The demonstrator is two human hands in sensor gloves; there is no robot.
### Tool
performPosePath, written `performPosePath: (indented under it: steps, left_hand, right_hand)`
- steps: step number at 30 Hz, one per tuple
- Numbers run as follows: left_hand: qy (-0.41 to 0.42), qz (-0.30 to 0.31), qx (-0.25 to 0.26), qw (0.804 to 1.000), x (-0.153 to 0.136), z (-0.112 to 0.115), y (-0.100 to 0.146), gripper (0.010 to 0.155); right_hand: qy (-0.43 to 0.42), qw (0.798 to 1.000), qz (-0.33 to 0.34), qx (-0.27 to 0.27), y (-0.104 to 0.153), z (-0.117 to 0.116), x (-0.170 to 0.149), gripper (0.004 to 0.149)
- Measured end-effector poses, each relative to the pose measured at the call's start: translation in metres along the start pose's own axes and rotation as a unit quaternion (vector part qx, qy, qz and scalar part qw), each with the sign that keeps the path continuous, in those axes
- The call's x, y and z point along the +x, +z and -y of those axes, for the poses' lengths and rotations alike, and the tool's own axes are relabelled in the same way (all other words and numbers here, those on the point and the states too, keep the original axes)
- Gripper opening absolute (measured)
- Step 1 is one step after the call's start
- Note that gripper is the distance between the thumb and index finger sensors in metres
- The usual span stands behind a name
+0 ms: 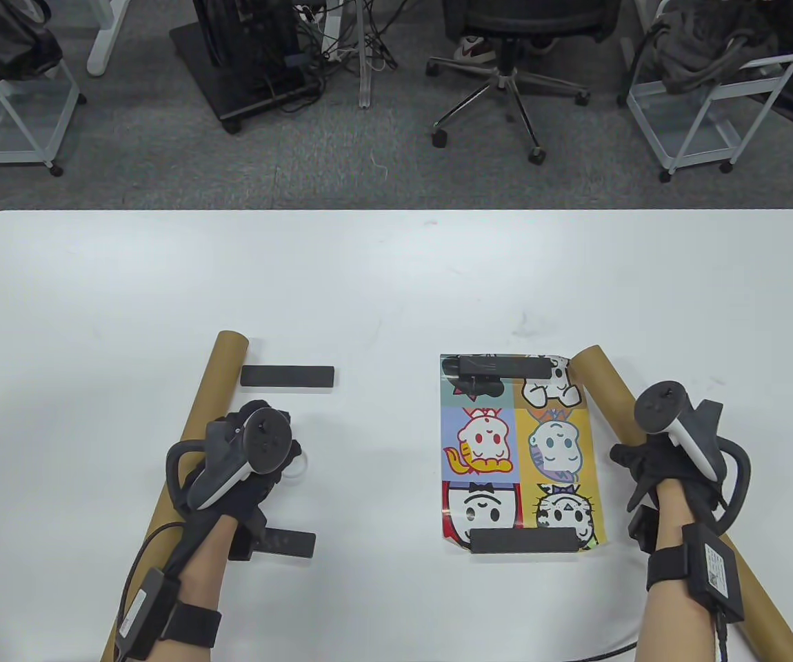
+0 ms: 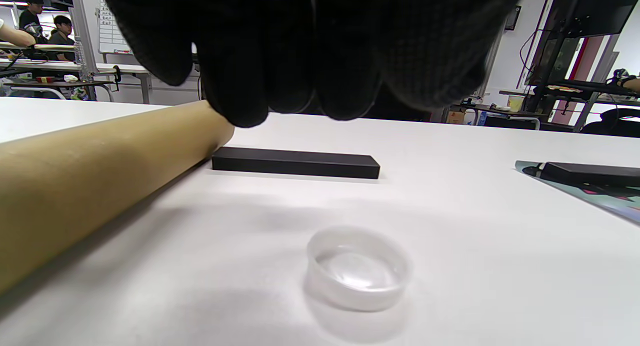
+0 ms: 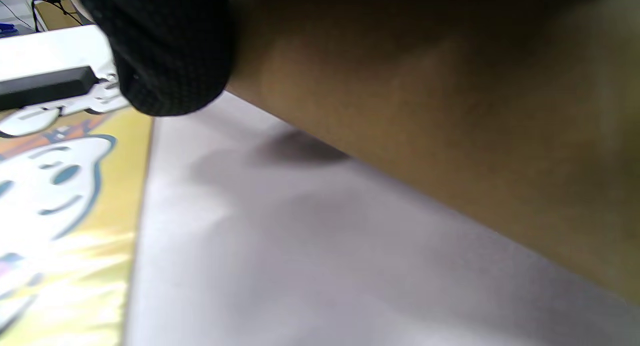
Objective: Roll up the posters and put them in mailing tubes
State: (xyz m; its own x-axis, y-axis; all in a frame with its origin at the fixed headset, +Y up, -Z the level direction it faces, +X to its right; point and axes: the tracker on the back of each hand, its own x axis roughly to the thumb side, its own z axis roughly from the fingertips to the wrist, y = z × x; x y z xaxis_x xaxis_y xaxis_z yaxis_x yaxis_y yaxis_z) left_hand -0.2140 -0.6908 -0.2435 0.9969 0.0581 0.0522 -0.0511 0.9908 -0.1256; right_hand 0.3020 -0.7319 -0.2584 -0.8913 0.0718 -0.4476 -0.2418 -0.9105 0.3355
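A colourful cartoon poster (image 1: 520, 448) lies flat on the table, pinned by a black bar weight at its far edge (image 1: 496, 365) and another at its near edge (image 1: 524, 540). A brown mailing tube (image 1: 600, 386) lies just right of it; my right hand (image 1: 639, 463) is wrapped around its middle, with one finger (image 3: 165, 51) beside the tube (image 3: 450, 116) in the right wrist view. A second tube (image 1: 207, 393) lies on the left. My left hand (image 1: 258, 458) hovers empty over a clear plastic end cap (image 2: 357, 268), fingers (image 2: 280, 86) hanging above it.
Two more black bar weights lie by the left tube, one far (image 1: 287, 376) and one near my left wrist (image 1: 287, 543). The white table (image 1: 396, 276) stretches beyond. An office chair (image 1: 500, 62) and carts stand on the floor behind it.
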Motion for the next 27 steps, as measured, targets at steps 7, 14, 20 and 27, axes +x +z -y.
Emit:
performPosePath:
  steps: [7, 14, 20, 27]
  left_hand:
    - [-0.006, 0.001, -0.005, 1.0, 0.002, 0.001, -0.003, 0.057]
    - [-0.005, 0.002, -0.003, 1.0, 0.001, 0.001, -0.003, 0.057]
    - [-0.005, 0.003, -0.002, 1.0, 0.002, 0.001, -0.004, 0.057]
    - [-0.003, 0.003, 0.001, 1.0, 0.002, 0.001, -0.004, 0.057]
  right_hand:
    - [0.016, 1.0, -0.015, -0.001, -0.009, -0.008, -0.004, 0.083]
    - [0.044, 0.999, -0.024, -0.018, -0.01, -0.011, -0.004, 0.085]
    - [0.041, 0.999, -0.023, -0.019, -0.008, -0.011, -0.005, 0.088]
    - [0.038, 0.998, -0.001, -0.041, 0.002, 0.009, 0.016, 0.09]
